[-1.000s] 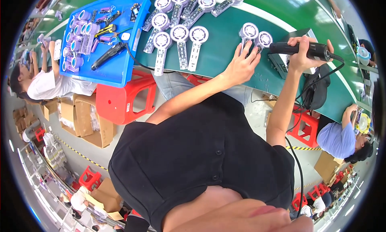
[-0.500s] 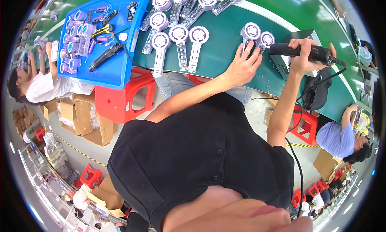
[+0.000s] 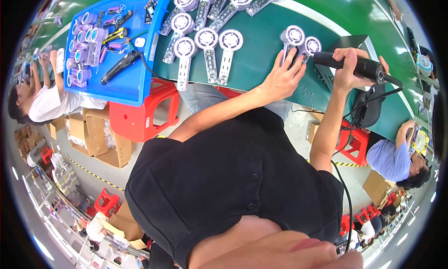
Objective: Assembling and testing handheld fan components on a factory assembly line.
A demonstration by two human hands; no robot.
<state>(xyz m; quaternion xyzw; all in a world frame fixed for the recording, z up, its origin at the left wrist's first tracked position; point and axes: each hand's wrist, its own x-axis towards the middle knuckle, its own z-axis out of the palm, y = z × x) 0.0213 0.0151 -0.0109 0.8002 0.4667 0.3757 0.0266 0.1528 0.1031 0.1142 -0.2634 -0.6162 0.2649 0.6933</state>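
Observation:
My right hand [image 3: 351, 73] is wrapped round a black corded electric screwdriver [image 3: 343, 64], held nearly level with its tip end toward a small handheld fan [image 3: 312, 45]. Whether the tip touches the fan is hidden. My left hand [image 3: 283, 80] reaches across the green table, its fingers bent over the handles of this fan and a second fan [image 3: 294, 36] close beside it. Both fans have round, pale purple heads and handles with exposed inner parts, partly covered by my fingers.
Several similar fans [image 3: 206, 38] lie left of my hands. A blue tray [image 3: 140, 89] holds purple parts, tools and another black electric screwdriver [image 3: 120, 67]. At the right stand a grey metal box [image 3: 359, 43] and a black bag [image 3: 368, 108]. Co-workers sit on both sides.
The two fans under my left hand have shifted very slightly to the right. The screwdriver's back end has dipped a little; my right hand still holds it.

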